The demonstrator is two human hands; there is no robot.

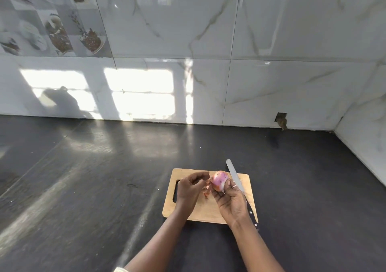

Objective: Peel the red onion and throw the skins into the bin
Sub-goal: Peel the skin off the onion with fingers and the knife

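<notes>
Over wooden board, right grip clasps glossy pink-white onion; left grip loose

The rectangular pale wooden cutting board looks smooth and matt, with faint grain. Along its 3 o'clock edge lies the long knife, with a bright, smooth metal blade and a black handle with pale rivets. The partly peeled red onion has a glossy pink-white flesh; at its 9 o'clock the reddish-brown skin scraps look thin, dry and papery. The dark grey stone-like surface carries a dull, streaky sheen. At 12 o'clock the white marble-veined wall tiles are highly glossy
</notes>
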